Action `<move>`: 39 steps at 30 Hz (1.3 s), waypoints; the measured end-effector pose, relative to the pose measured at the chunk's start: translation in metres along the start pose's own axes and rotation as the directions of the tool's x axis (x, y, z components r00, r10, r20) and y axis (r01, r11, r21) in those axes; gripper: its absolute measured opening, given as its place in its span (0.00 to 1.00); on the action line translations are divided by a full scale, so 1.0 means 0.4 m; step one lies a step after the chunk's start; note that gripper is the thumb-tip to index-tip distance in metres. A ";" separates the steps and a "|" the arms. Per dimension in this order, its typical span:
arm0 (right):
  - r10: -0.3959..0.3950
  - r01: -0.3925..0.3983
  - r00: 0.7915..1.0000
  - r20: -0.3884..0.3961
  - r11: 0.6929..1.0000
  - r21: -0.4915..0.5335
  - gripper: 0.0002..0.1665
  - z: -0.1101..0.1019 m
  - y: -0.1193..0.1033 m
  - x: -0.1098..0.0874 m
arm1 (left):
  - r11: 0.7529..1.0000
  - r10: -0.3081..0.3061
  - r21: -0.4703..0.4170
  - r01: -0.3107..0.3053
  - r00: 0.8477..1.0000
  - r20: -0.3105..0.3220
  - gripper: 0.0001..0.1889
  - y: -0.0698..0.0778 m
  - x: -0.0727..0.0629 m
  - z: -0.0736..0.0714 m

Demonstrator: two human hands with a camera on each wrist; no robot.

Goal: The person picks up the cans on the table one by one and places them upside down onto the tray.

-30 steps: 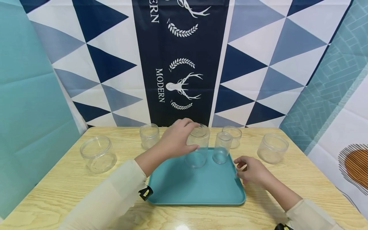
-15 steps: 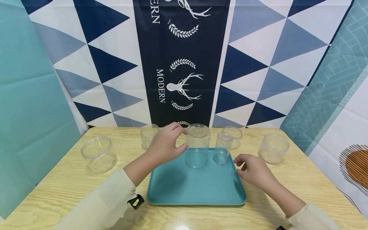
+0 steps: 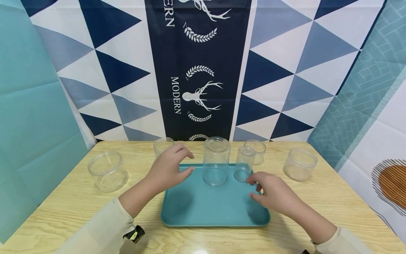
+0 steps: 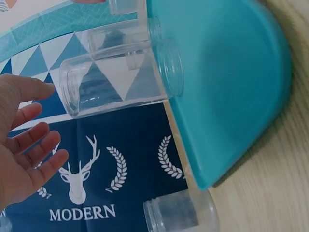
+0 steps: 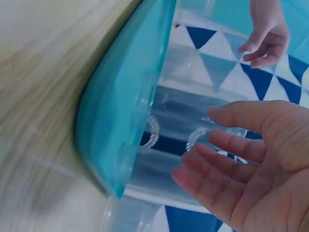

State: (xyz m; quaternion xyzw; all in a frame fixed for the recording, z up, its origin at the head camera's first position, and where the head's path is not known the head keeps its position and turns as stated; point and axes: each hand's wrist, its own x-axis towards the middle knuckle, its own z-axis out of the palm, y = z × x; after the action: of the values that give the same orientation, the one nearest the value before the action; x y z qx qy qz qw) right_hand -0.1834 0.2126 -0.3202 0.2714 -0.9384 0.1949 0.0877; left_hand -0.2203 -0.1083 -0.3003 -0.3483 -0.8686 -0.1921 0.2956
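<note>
A tall clear jar (image 3: 216,162) stands upside down at the back of the teal tray (image 3: 212,211). Just right of it on the tray is a slimmer clear jar (image 3: 245,163). My left hand (image 3: 169,167) hovers over the tray's left edge, holding nothing, its fingers loosely bent and apart from the tall jar. My right hand (image 3: 274,192) is over the tray's right edge, fingertips close to the slim jar's base in the head view. In the right wrist view the fingers (image 5: 217,179) are spread with nothing between them.
Wide clear jars stand around the tray on the wooden table (image 3: 63,211): one at the left (image 3: 108,171), one behind my left hand (image 3: 163,145), one at the back right (image 3: 258,151) and one at the right (image 3: 299,164). A patterned cloth (image 3: 196,70) hangs behind.
My left hand has let go of the tall jar and drawn back to the left. My right hand has moved slightly left, over the tray edge toward the slim jar.
</note>
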 end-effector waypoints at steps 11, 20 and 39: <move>-0.127 0.128 0.991 0.029 0.990 -0.053 0.20 0.000 -0.056 0.030 | 0.998 -0.037 0.046 0.037 0.999 0.016 0.14 -0.006 -0.060 -0.029; -0.199 0.198 0.980 -0.016 0.979 -0.044 0.20 0.029 -0.090 0.065 | 0.997 -0.056 0.047 0.056 0.998 -0.002 0.14 -0.024 -0.100 -0.049; -0.324 0.327 0.941 -0.097 0.945 0.015 0.22 0.082 -0.154 0.129 | 0.985 -0.160 0.055 0.162 0.986 -0.046 0.16 -0.062 -0.155 -0.103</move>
State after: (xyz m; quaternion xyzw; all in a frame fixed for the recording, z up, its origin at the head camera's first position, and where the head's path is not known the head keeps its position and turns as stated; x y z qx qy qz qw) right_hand -0.1950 0.1266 -0.3163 0.4147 -0.8724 0.2046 0.1585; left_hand -0.1863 -0.1779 -0.3128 -0.2641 -0.8928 -0.1971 0.3072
